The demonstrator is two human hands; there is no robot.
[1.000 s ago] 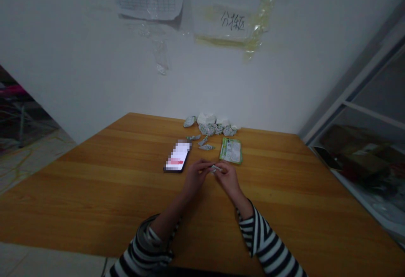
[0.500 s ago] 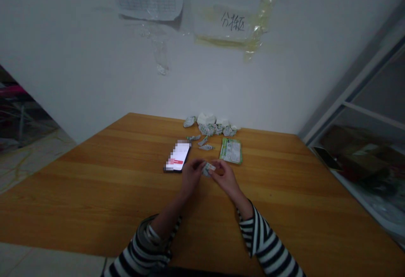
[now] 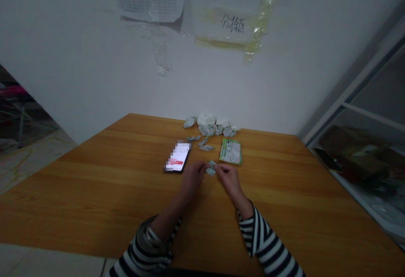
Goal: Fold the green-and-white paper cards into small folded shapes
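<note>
small creased paper piece [image 3: 211, 169], pale grey-green, pinched in fingers [image 3: 221, 167].

A scrap [image 3: 211, 168] sits between left grip [image 3: 192, 177] and right grip [image 3: 230, 177]. On the table [image 3: 284, 197], a phone [image 3: 180, 157] lies left of both, a packet [image 3: 230, 151] past the right one, wads [image 3: 207, 129] farther back.

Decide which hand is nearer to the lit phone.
Left: the left hand is just right of the lit phone; the right hand is farther right.
</note>
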